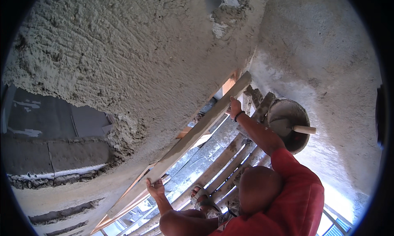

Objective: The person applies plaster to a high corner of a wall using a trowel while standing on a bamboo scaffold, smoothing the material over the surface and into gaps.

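Observation:
Neither my left hand nor my right hand is in view. Below me a person in a red shirt [297, 195] leans forward, seen from above and behind. Both of that person's hands are on a long wooden straightedge [197, 131] lying slantwise along the lower edge of a plastered surface [164, 59]. Their right hand [235, 108], with a dark band at the wrist, grips near the upper end. Their left hand [155, 188] holds it farther down. Beside their right arm stands a round mortar bucket [293, 106] with a tool's pale handle [304, 129] sticking out.
Scaffold poles and planks [225, 166] with gaps lie under the person, whose sandalled foot [201, 195] rests there. A rough-edged opening [53, 117] breaks the plaster at left, with grey blocks [78, 156] below it. A pale wall [332, 63] rises on the right.

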The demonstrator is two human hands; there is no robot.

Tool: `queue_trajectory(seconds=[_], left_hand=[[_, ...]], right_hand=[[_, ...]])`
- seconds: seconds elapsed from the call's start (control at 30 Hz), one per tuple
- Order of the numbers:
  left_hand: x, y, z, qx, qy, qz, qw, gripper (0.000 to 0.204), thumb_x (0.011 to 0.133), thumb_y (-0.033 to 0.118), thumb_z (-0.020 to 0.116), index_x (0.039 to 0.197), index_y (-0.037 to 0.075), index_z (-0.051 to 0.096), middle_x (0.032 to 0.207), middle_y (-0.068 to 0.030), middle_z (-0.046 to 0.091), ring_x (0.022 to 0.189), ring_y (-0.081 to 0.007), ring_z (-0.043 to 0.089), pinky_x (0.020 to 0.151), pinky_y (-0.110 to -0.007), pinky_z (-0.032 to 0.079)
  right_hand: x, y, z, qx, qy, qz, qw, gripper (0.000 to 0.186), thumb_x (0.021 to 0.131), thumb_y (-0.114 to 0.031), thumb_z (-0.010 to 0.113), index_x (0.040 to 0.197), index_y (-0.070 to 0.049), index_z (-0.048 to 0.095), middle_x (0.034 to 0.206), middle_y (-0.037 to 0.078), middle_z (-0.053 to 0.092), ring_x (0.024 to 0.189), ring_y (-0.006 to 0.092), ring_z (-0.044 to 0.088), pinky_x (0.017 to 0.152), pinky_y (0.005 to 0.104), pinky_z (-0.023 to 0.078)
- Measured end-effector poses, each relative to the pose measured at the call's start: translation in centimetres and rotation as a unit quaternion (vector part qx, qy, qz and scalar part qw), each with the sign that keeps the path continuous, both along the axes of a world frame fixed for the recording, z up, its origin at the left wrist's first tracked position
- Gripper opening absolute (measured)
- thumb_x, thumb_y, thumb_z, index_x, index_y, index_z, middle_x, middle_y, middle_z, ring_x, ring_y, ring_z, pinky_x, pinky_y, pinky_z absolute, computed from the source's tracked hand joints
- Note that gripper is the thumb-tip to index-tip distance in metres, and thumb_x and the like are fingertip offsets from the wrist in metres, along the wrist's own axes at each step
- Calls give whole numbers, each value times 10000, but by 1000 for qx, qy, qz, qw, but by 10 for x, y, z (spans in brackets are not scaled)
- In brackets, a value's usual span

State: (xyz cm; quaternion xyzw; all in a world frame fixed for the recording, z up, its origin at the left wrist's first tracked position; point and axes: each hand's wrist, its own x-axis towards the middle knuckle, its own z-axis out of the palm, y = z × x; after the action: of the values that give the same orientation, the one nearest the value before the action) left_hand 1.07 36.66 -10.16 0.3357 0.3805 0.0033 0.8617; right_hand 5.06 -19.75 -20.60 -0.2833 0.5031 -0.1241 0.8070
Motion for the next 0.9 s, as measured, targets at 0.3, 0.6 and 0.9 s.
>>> queue_trajectory(seconds=[0.3,0.6,0.9], left_hand=[[-1,1,20,8,-23,10,1000,327,834,274,669,1096,99,585,1209,-85,566,1098,-257,554,935,-412,462],[-6,-2,37,-15,-41,7,999,340,831,258,682,1103,83,579,1218,-104,551,1125,-269,532,957,-428,453],[23,5,40,2,-118,97,988,482,899,419,508,1268,110,475,1248,-92,526,1152,-270,487,972,-449,394]], right_hand=[[0,7,59,-55,-43,-20,997,423,902,-333,534,1184,-34,434,1122,147,559,973,308,602,823,482,514],[-1,-8,117,-85,-48,-10,995,378,881,-321,570,1129,-52,477,1082,122,567,938,269,609,746,453,528],[-17,-56,50,21,-258,56,964,358,932,-259,519,1217,-44,552,1200,121,587,1070,245,578,867,380,516]])
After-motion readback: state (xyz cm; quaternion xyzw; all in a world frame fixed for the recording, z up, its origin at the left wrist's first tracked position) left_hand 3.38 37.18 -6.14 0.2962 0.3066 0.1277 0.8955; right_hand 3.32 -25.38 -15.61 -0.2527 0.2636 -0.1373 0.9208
